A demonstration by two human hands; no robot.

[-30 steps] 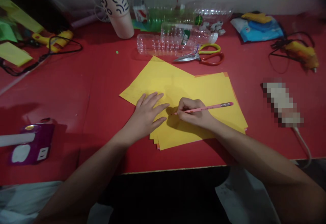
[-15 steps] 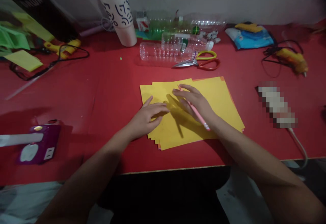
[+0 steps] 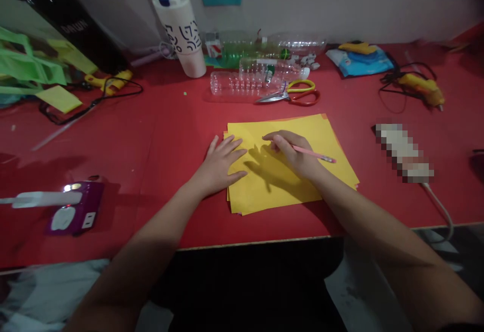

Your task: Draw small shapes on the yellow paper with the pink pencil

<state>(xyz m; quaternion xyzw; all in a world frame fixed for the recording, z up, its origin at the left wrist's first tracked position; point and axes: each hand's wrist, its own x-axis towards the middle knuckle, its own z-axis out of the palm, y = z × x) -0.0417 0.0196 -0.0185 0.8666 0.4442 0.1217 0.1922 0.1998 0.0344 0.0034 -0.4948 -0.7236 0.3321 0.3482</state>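
A stack of yellow paper lies on the red table in front of me, with orange edges peeking out from beneath. My left hand rests flat at the stack's left side, fingers spread over the paper. Over the upper middle of the sheet, my right hand is closed around a pink pencil. The pencil's eraser end points right; its writing tip is hidden by the fingers. Shadows of the hand fall on the yellow sheet.
Scissors with yellow and red handles lie behind the paper, beside clear plastic bottles. A white tumbler stands back left. At right are a glue gun and a blurred-out device; a purple power adapter sits at left.
My left hand has flattened onto the paper's left side, and the top sheets' left edges line up more closely. My right hand has turned the pencil, its eraser end now farther right.
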